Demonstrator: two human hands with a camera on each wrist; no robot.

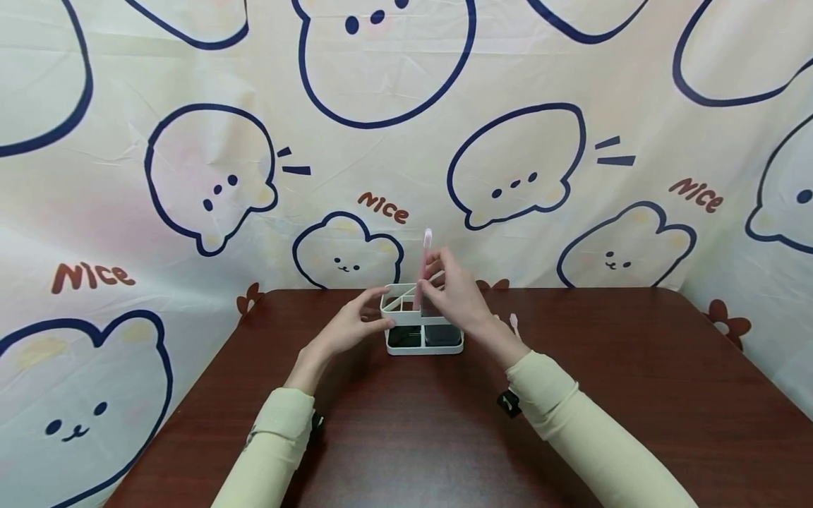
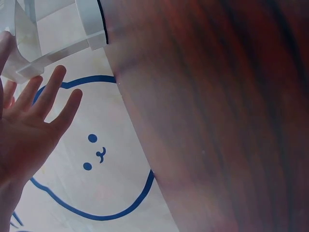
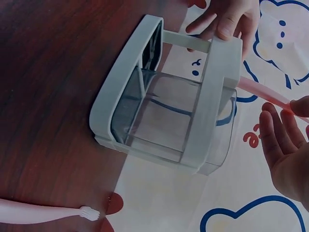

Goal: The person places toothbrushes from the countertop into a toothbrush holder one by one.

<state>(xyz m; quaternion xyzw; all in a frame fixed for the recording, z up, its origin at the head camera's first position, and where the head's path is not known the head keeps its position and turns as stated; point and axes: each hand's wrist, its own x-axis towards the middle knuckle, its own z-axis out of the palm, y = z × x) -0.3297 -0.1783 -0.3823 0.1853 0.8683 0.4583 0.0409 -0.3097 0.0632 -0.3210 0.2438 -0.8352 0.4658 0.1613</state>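
A white toothbrush holder [image 1: 416,351] with a raised slotted rack stands near the far edge of the table. My left hand [image 1: 346,324] holds the rack's left end between thumb and index finger; its other fingers stretch out straight in the left wrist view. Between the thumb and fingers of my right hand [image 1: 457,293] is a pink toothbrush [image 1: 428,243], upright, its lower end down in a rack slot. The right wrist view shows a clear cup [image 3: 166,113] in the holder. Another pink toothbrush [image 3: 43,212] lies on the table to the right.
The brown table [image 1: 406,437] ends just behind the holder. Behind it hangs a cream cloth [image 1: 406,169] printed with bear outlines. Dark trays [image 1: 442,335] sit in the holder's base.
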